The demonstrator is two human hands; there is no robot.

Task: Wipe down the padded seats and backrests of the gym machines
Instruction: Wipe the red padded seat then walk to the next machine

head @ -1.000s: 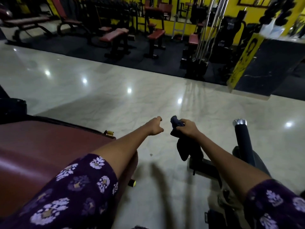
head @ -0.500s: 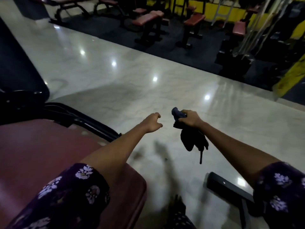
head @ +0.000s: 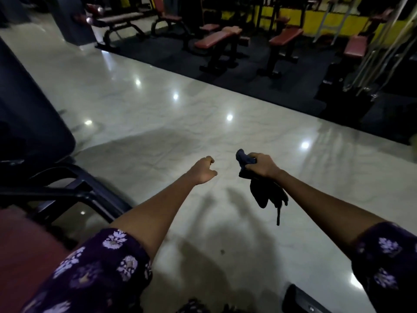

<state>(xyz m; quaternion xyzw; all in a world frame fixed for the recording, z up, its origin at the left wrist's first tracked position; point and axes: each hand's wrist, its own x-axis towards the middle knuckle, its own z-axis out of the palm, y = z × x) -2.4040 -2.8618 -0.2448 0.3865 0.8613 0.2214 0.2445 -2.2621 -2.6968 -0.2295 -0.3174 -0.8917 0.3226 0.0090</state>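
Cloth [head: 261, 188] hangs bunched from the right hand [head: 262, 166], whose fingers are curled tight round its upper end so that the loose dark folds and a thin strip dangle below the fist, clear of the floor. The left hand [head: 203, 170] is held out beside it, near but apart, fingers loosely curled and holding nothing.

The nearest padding to wipe is the red seat pad [head: 24, 249] at the lower left edge of the view, below and behind the left forearm, carried on a black machine frame [head: 74, 188]. It lies to the person's left, across the body from the hand with the cloth, so the left arm is the nearer of the two; the right hand would probably have to swing leftward and down to lay the cloth on it. How the pad's long axis runs cannot be told, since only a blurred corner shows. A dark upright panel [head: 33, 123] rises above the frame at far left; whether it is a backrest is unclear.

Both arms reach out over a pale polished floor [head: 180, 123] that throws back spots of ceiling light. Beyond it a black rubber mat [head: 171, 55] carries several weight benches with red pads [head: 215, 39], well apart from the hands, against a yellow wall [head: 300, 18]. The room is dim.
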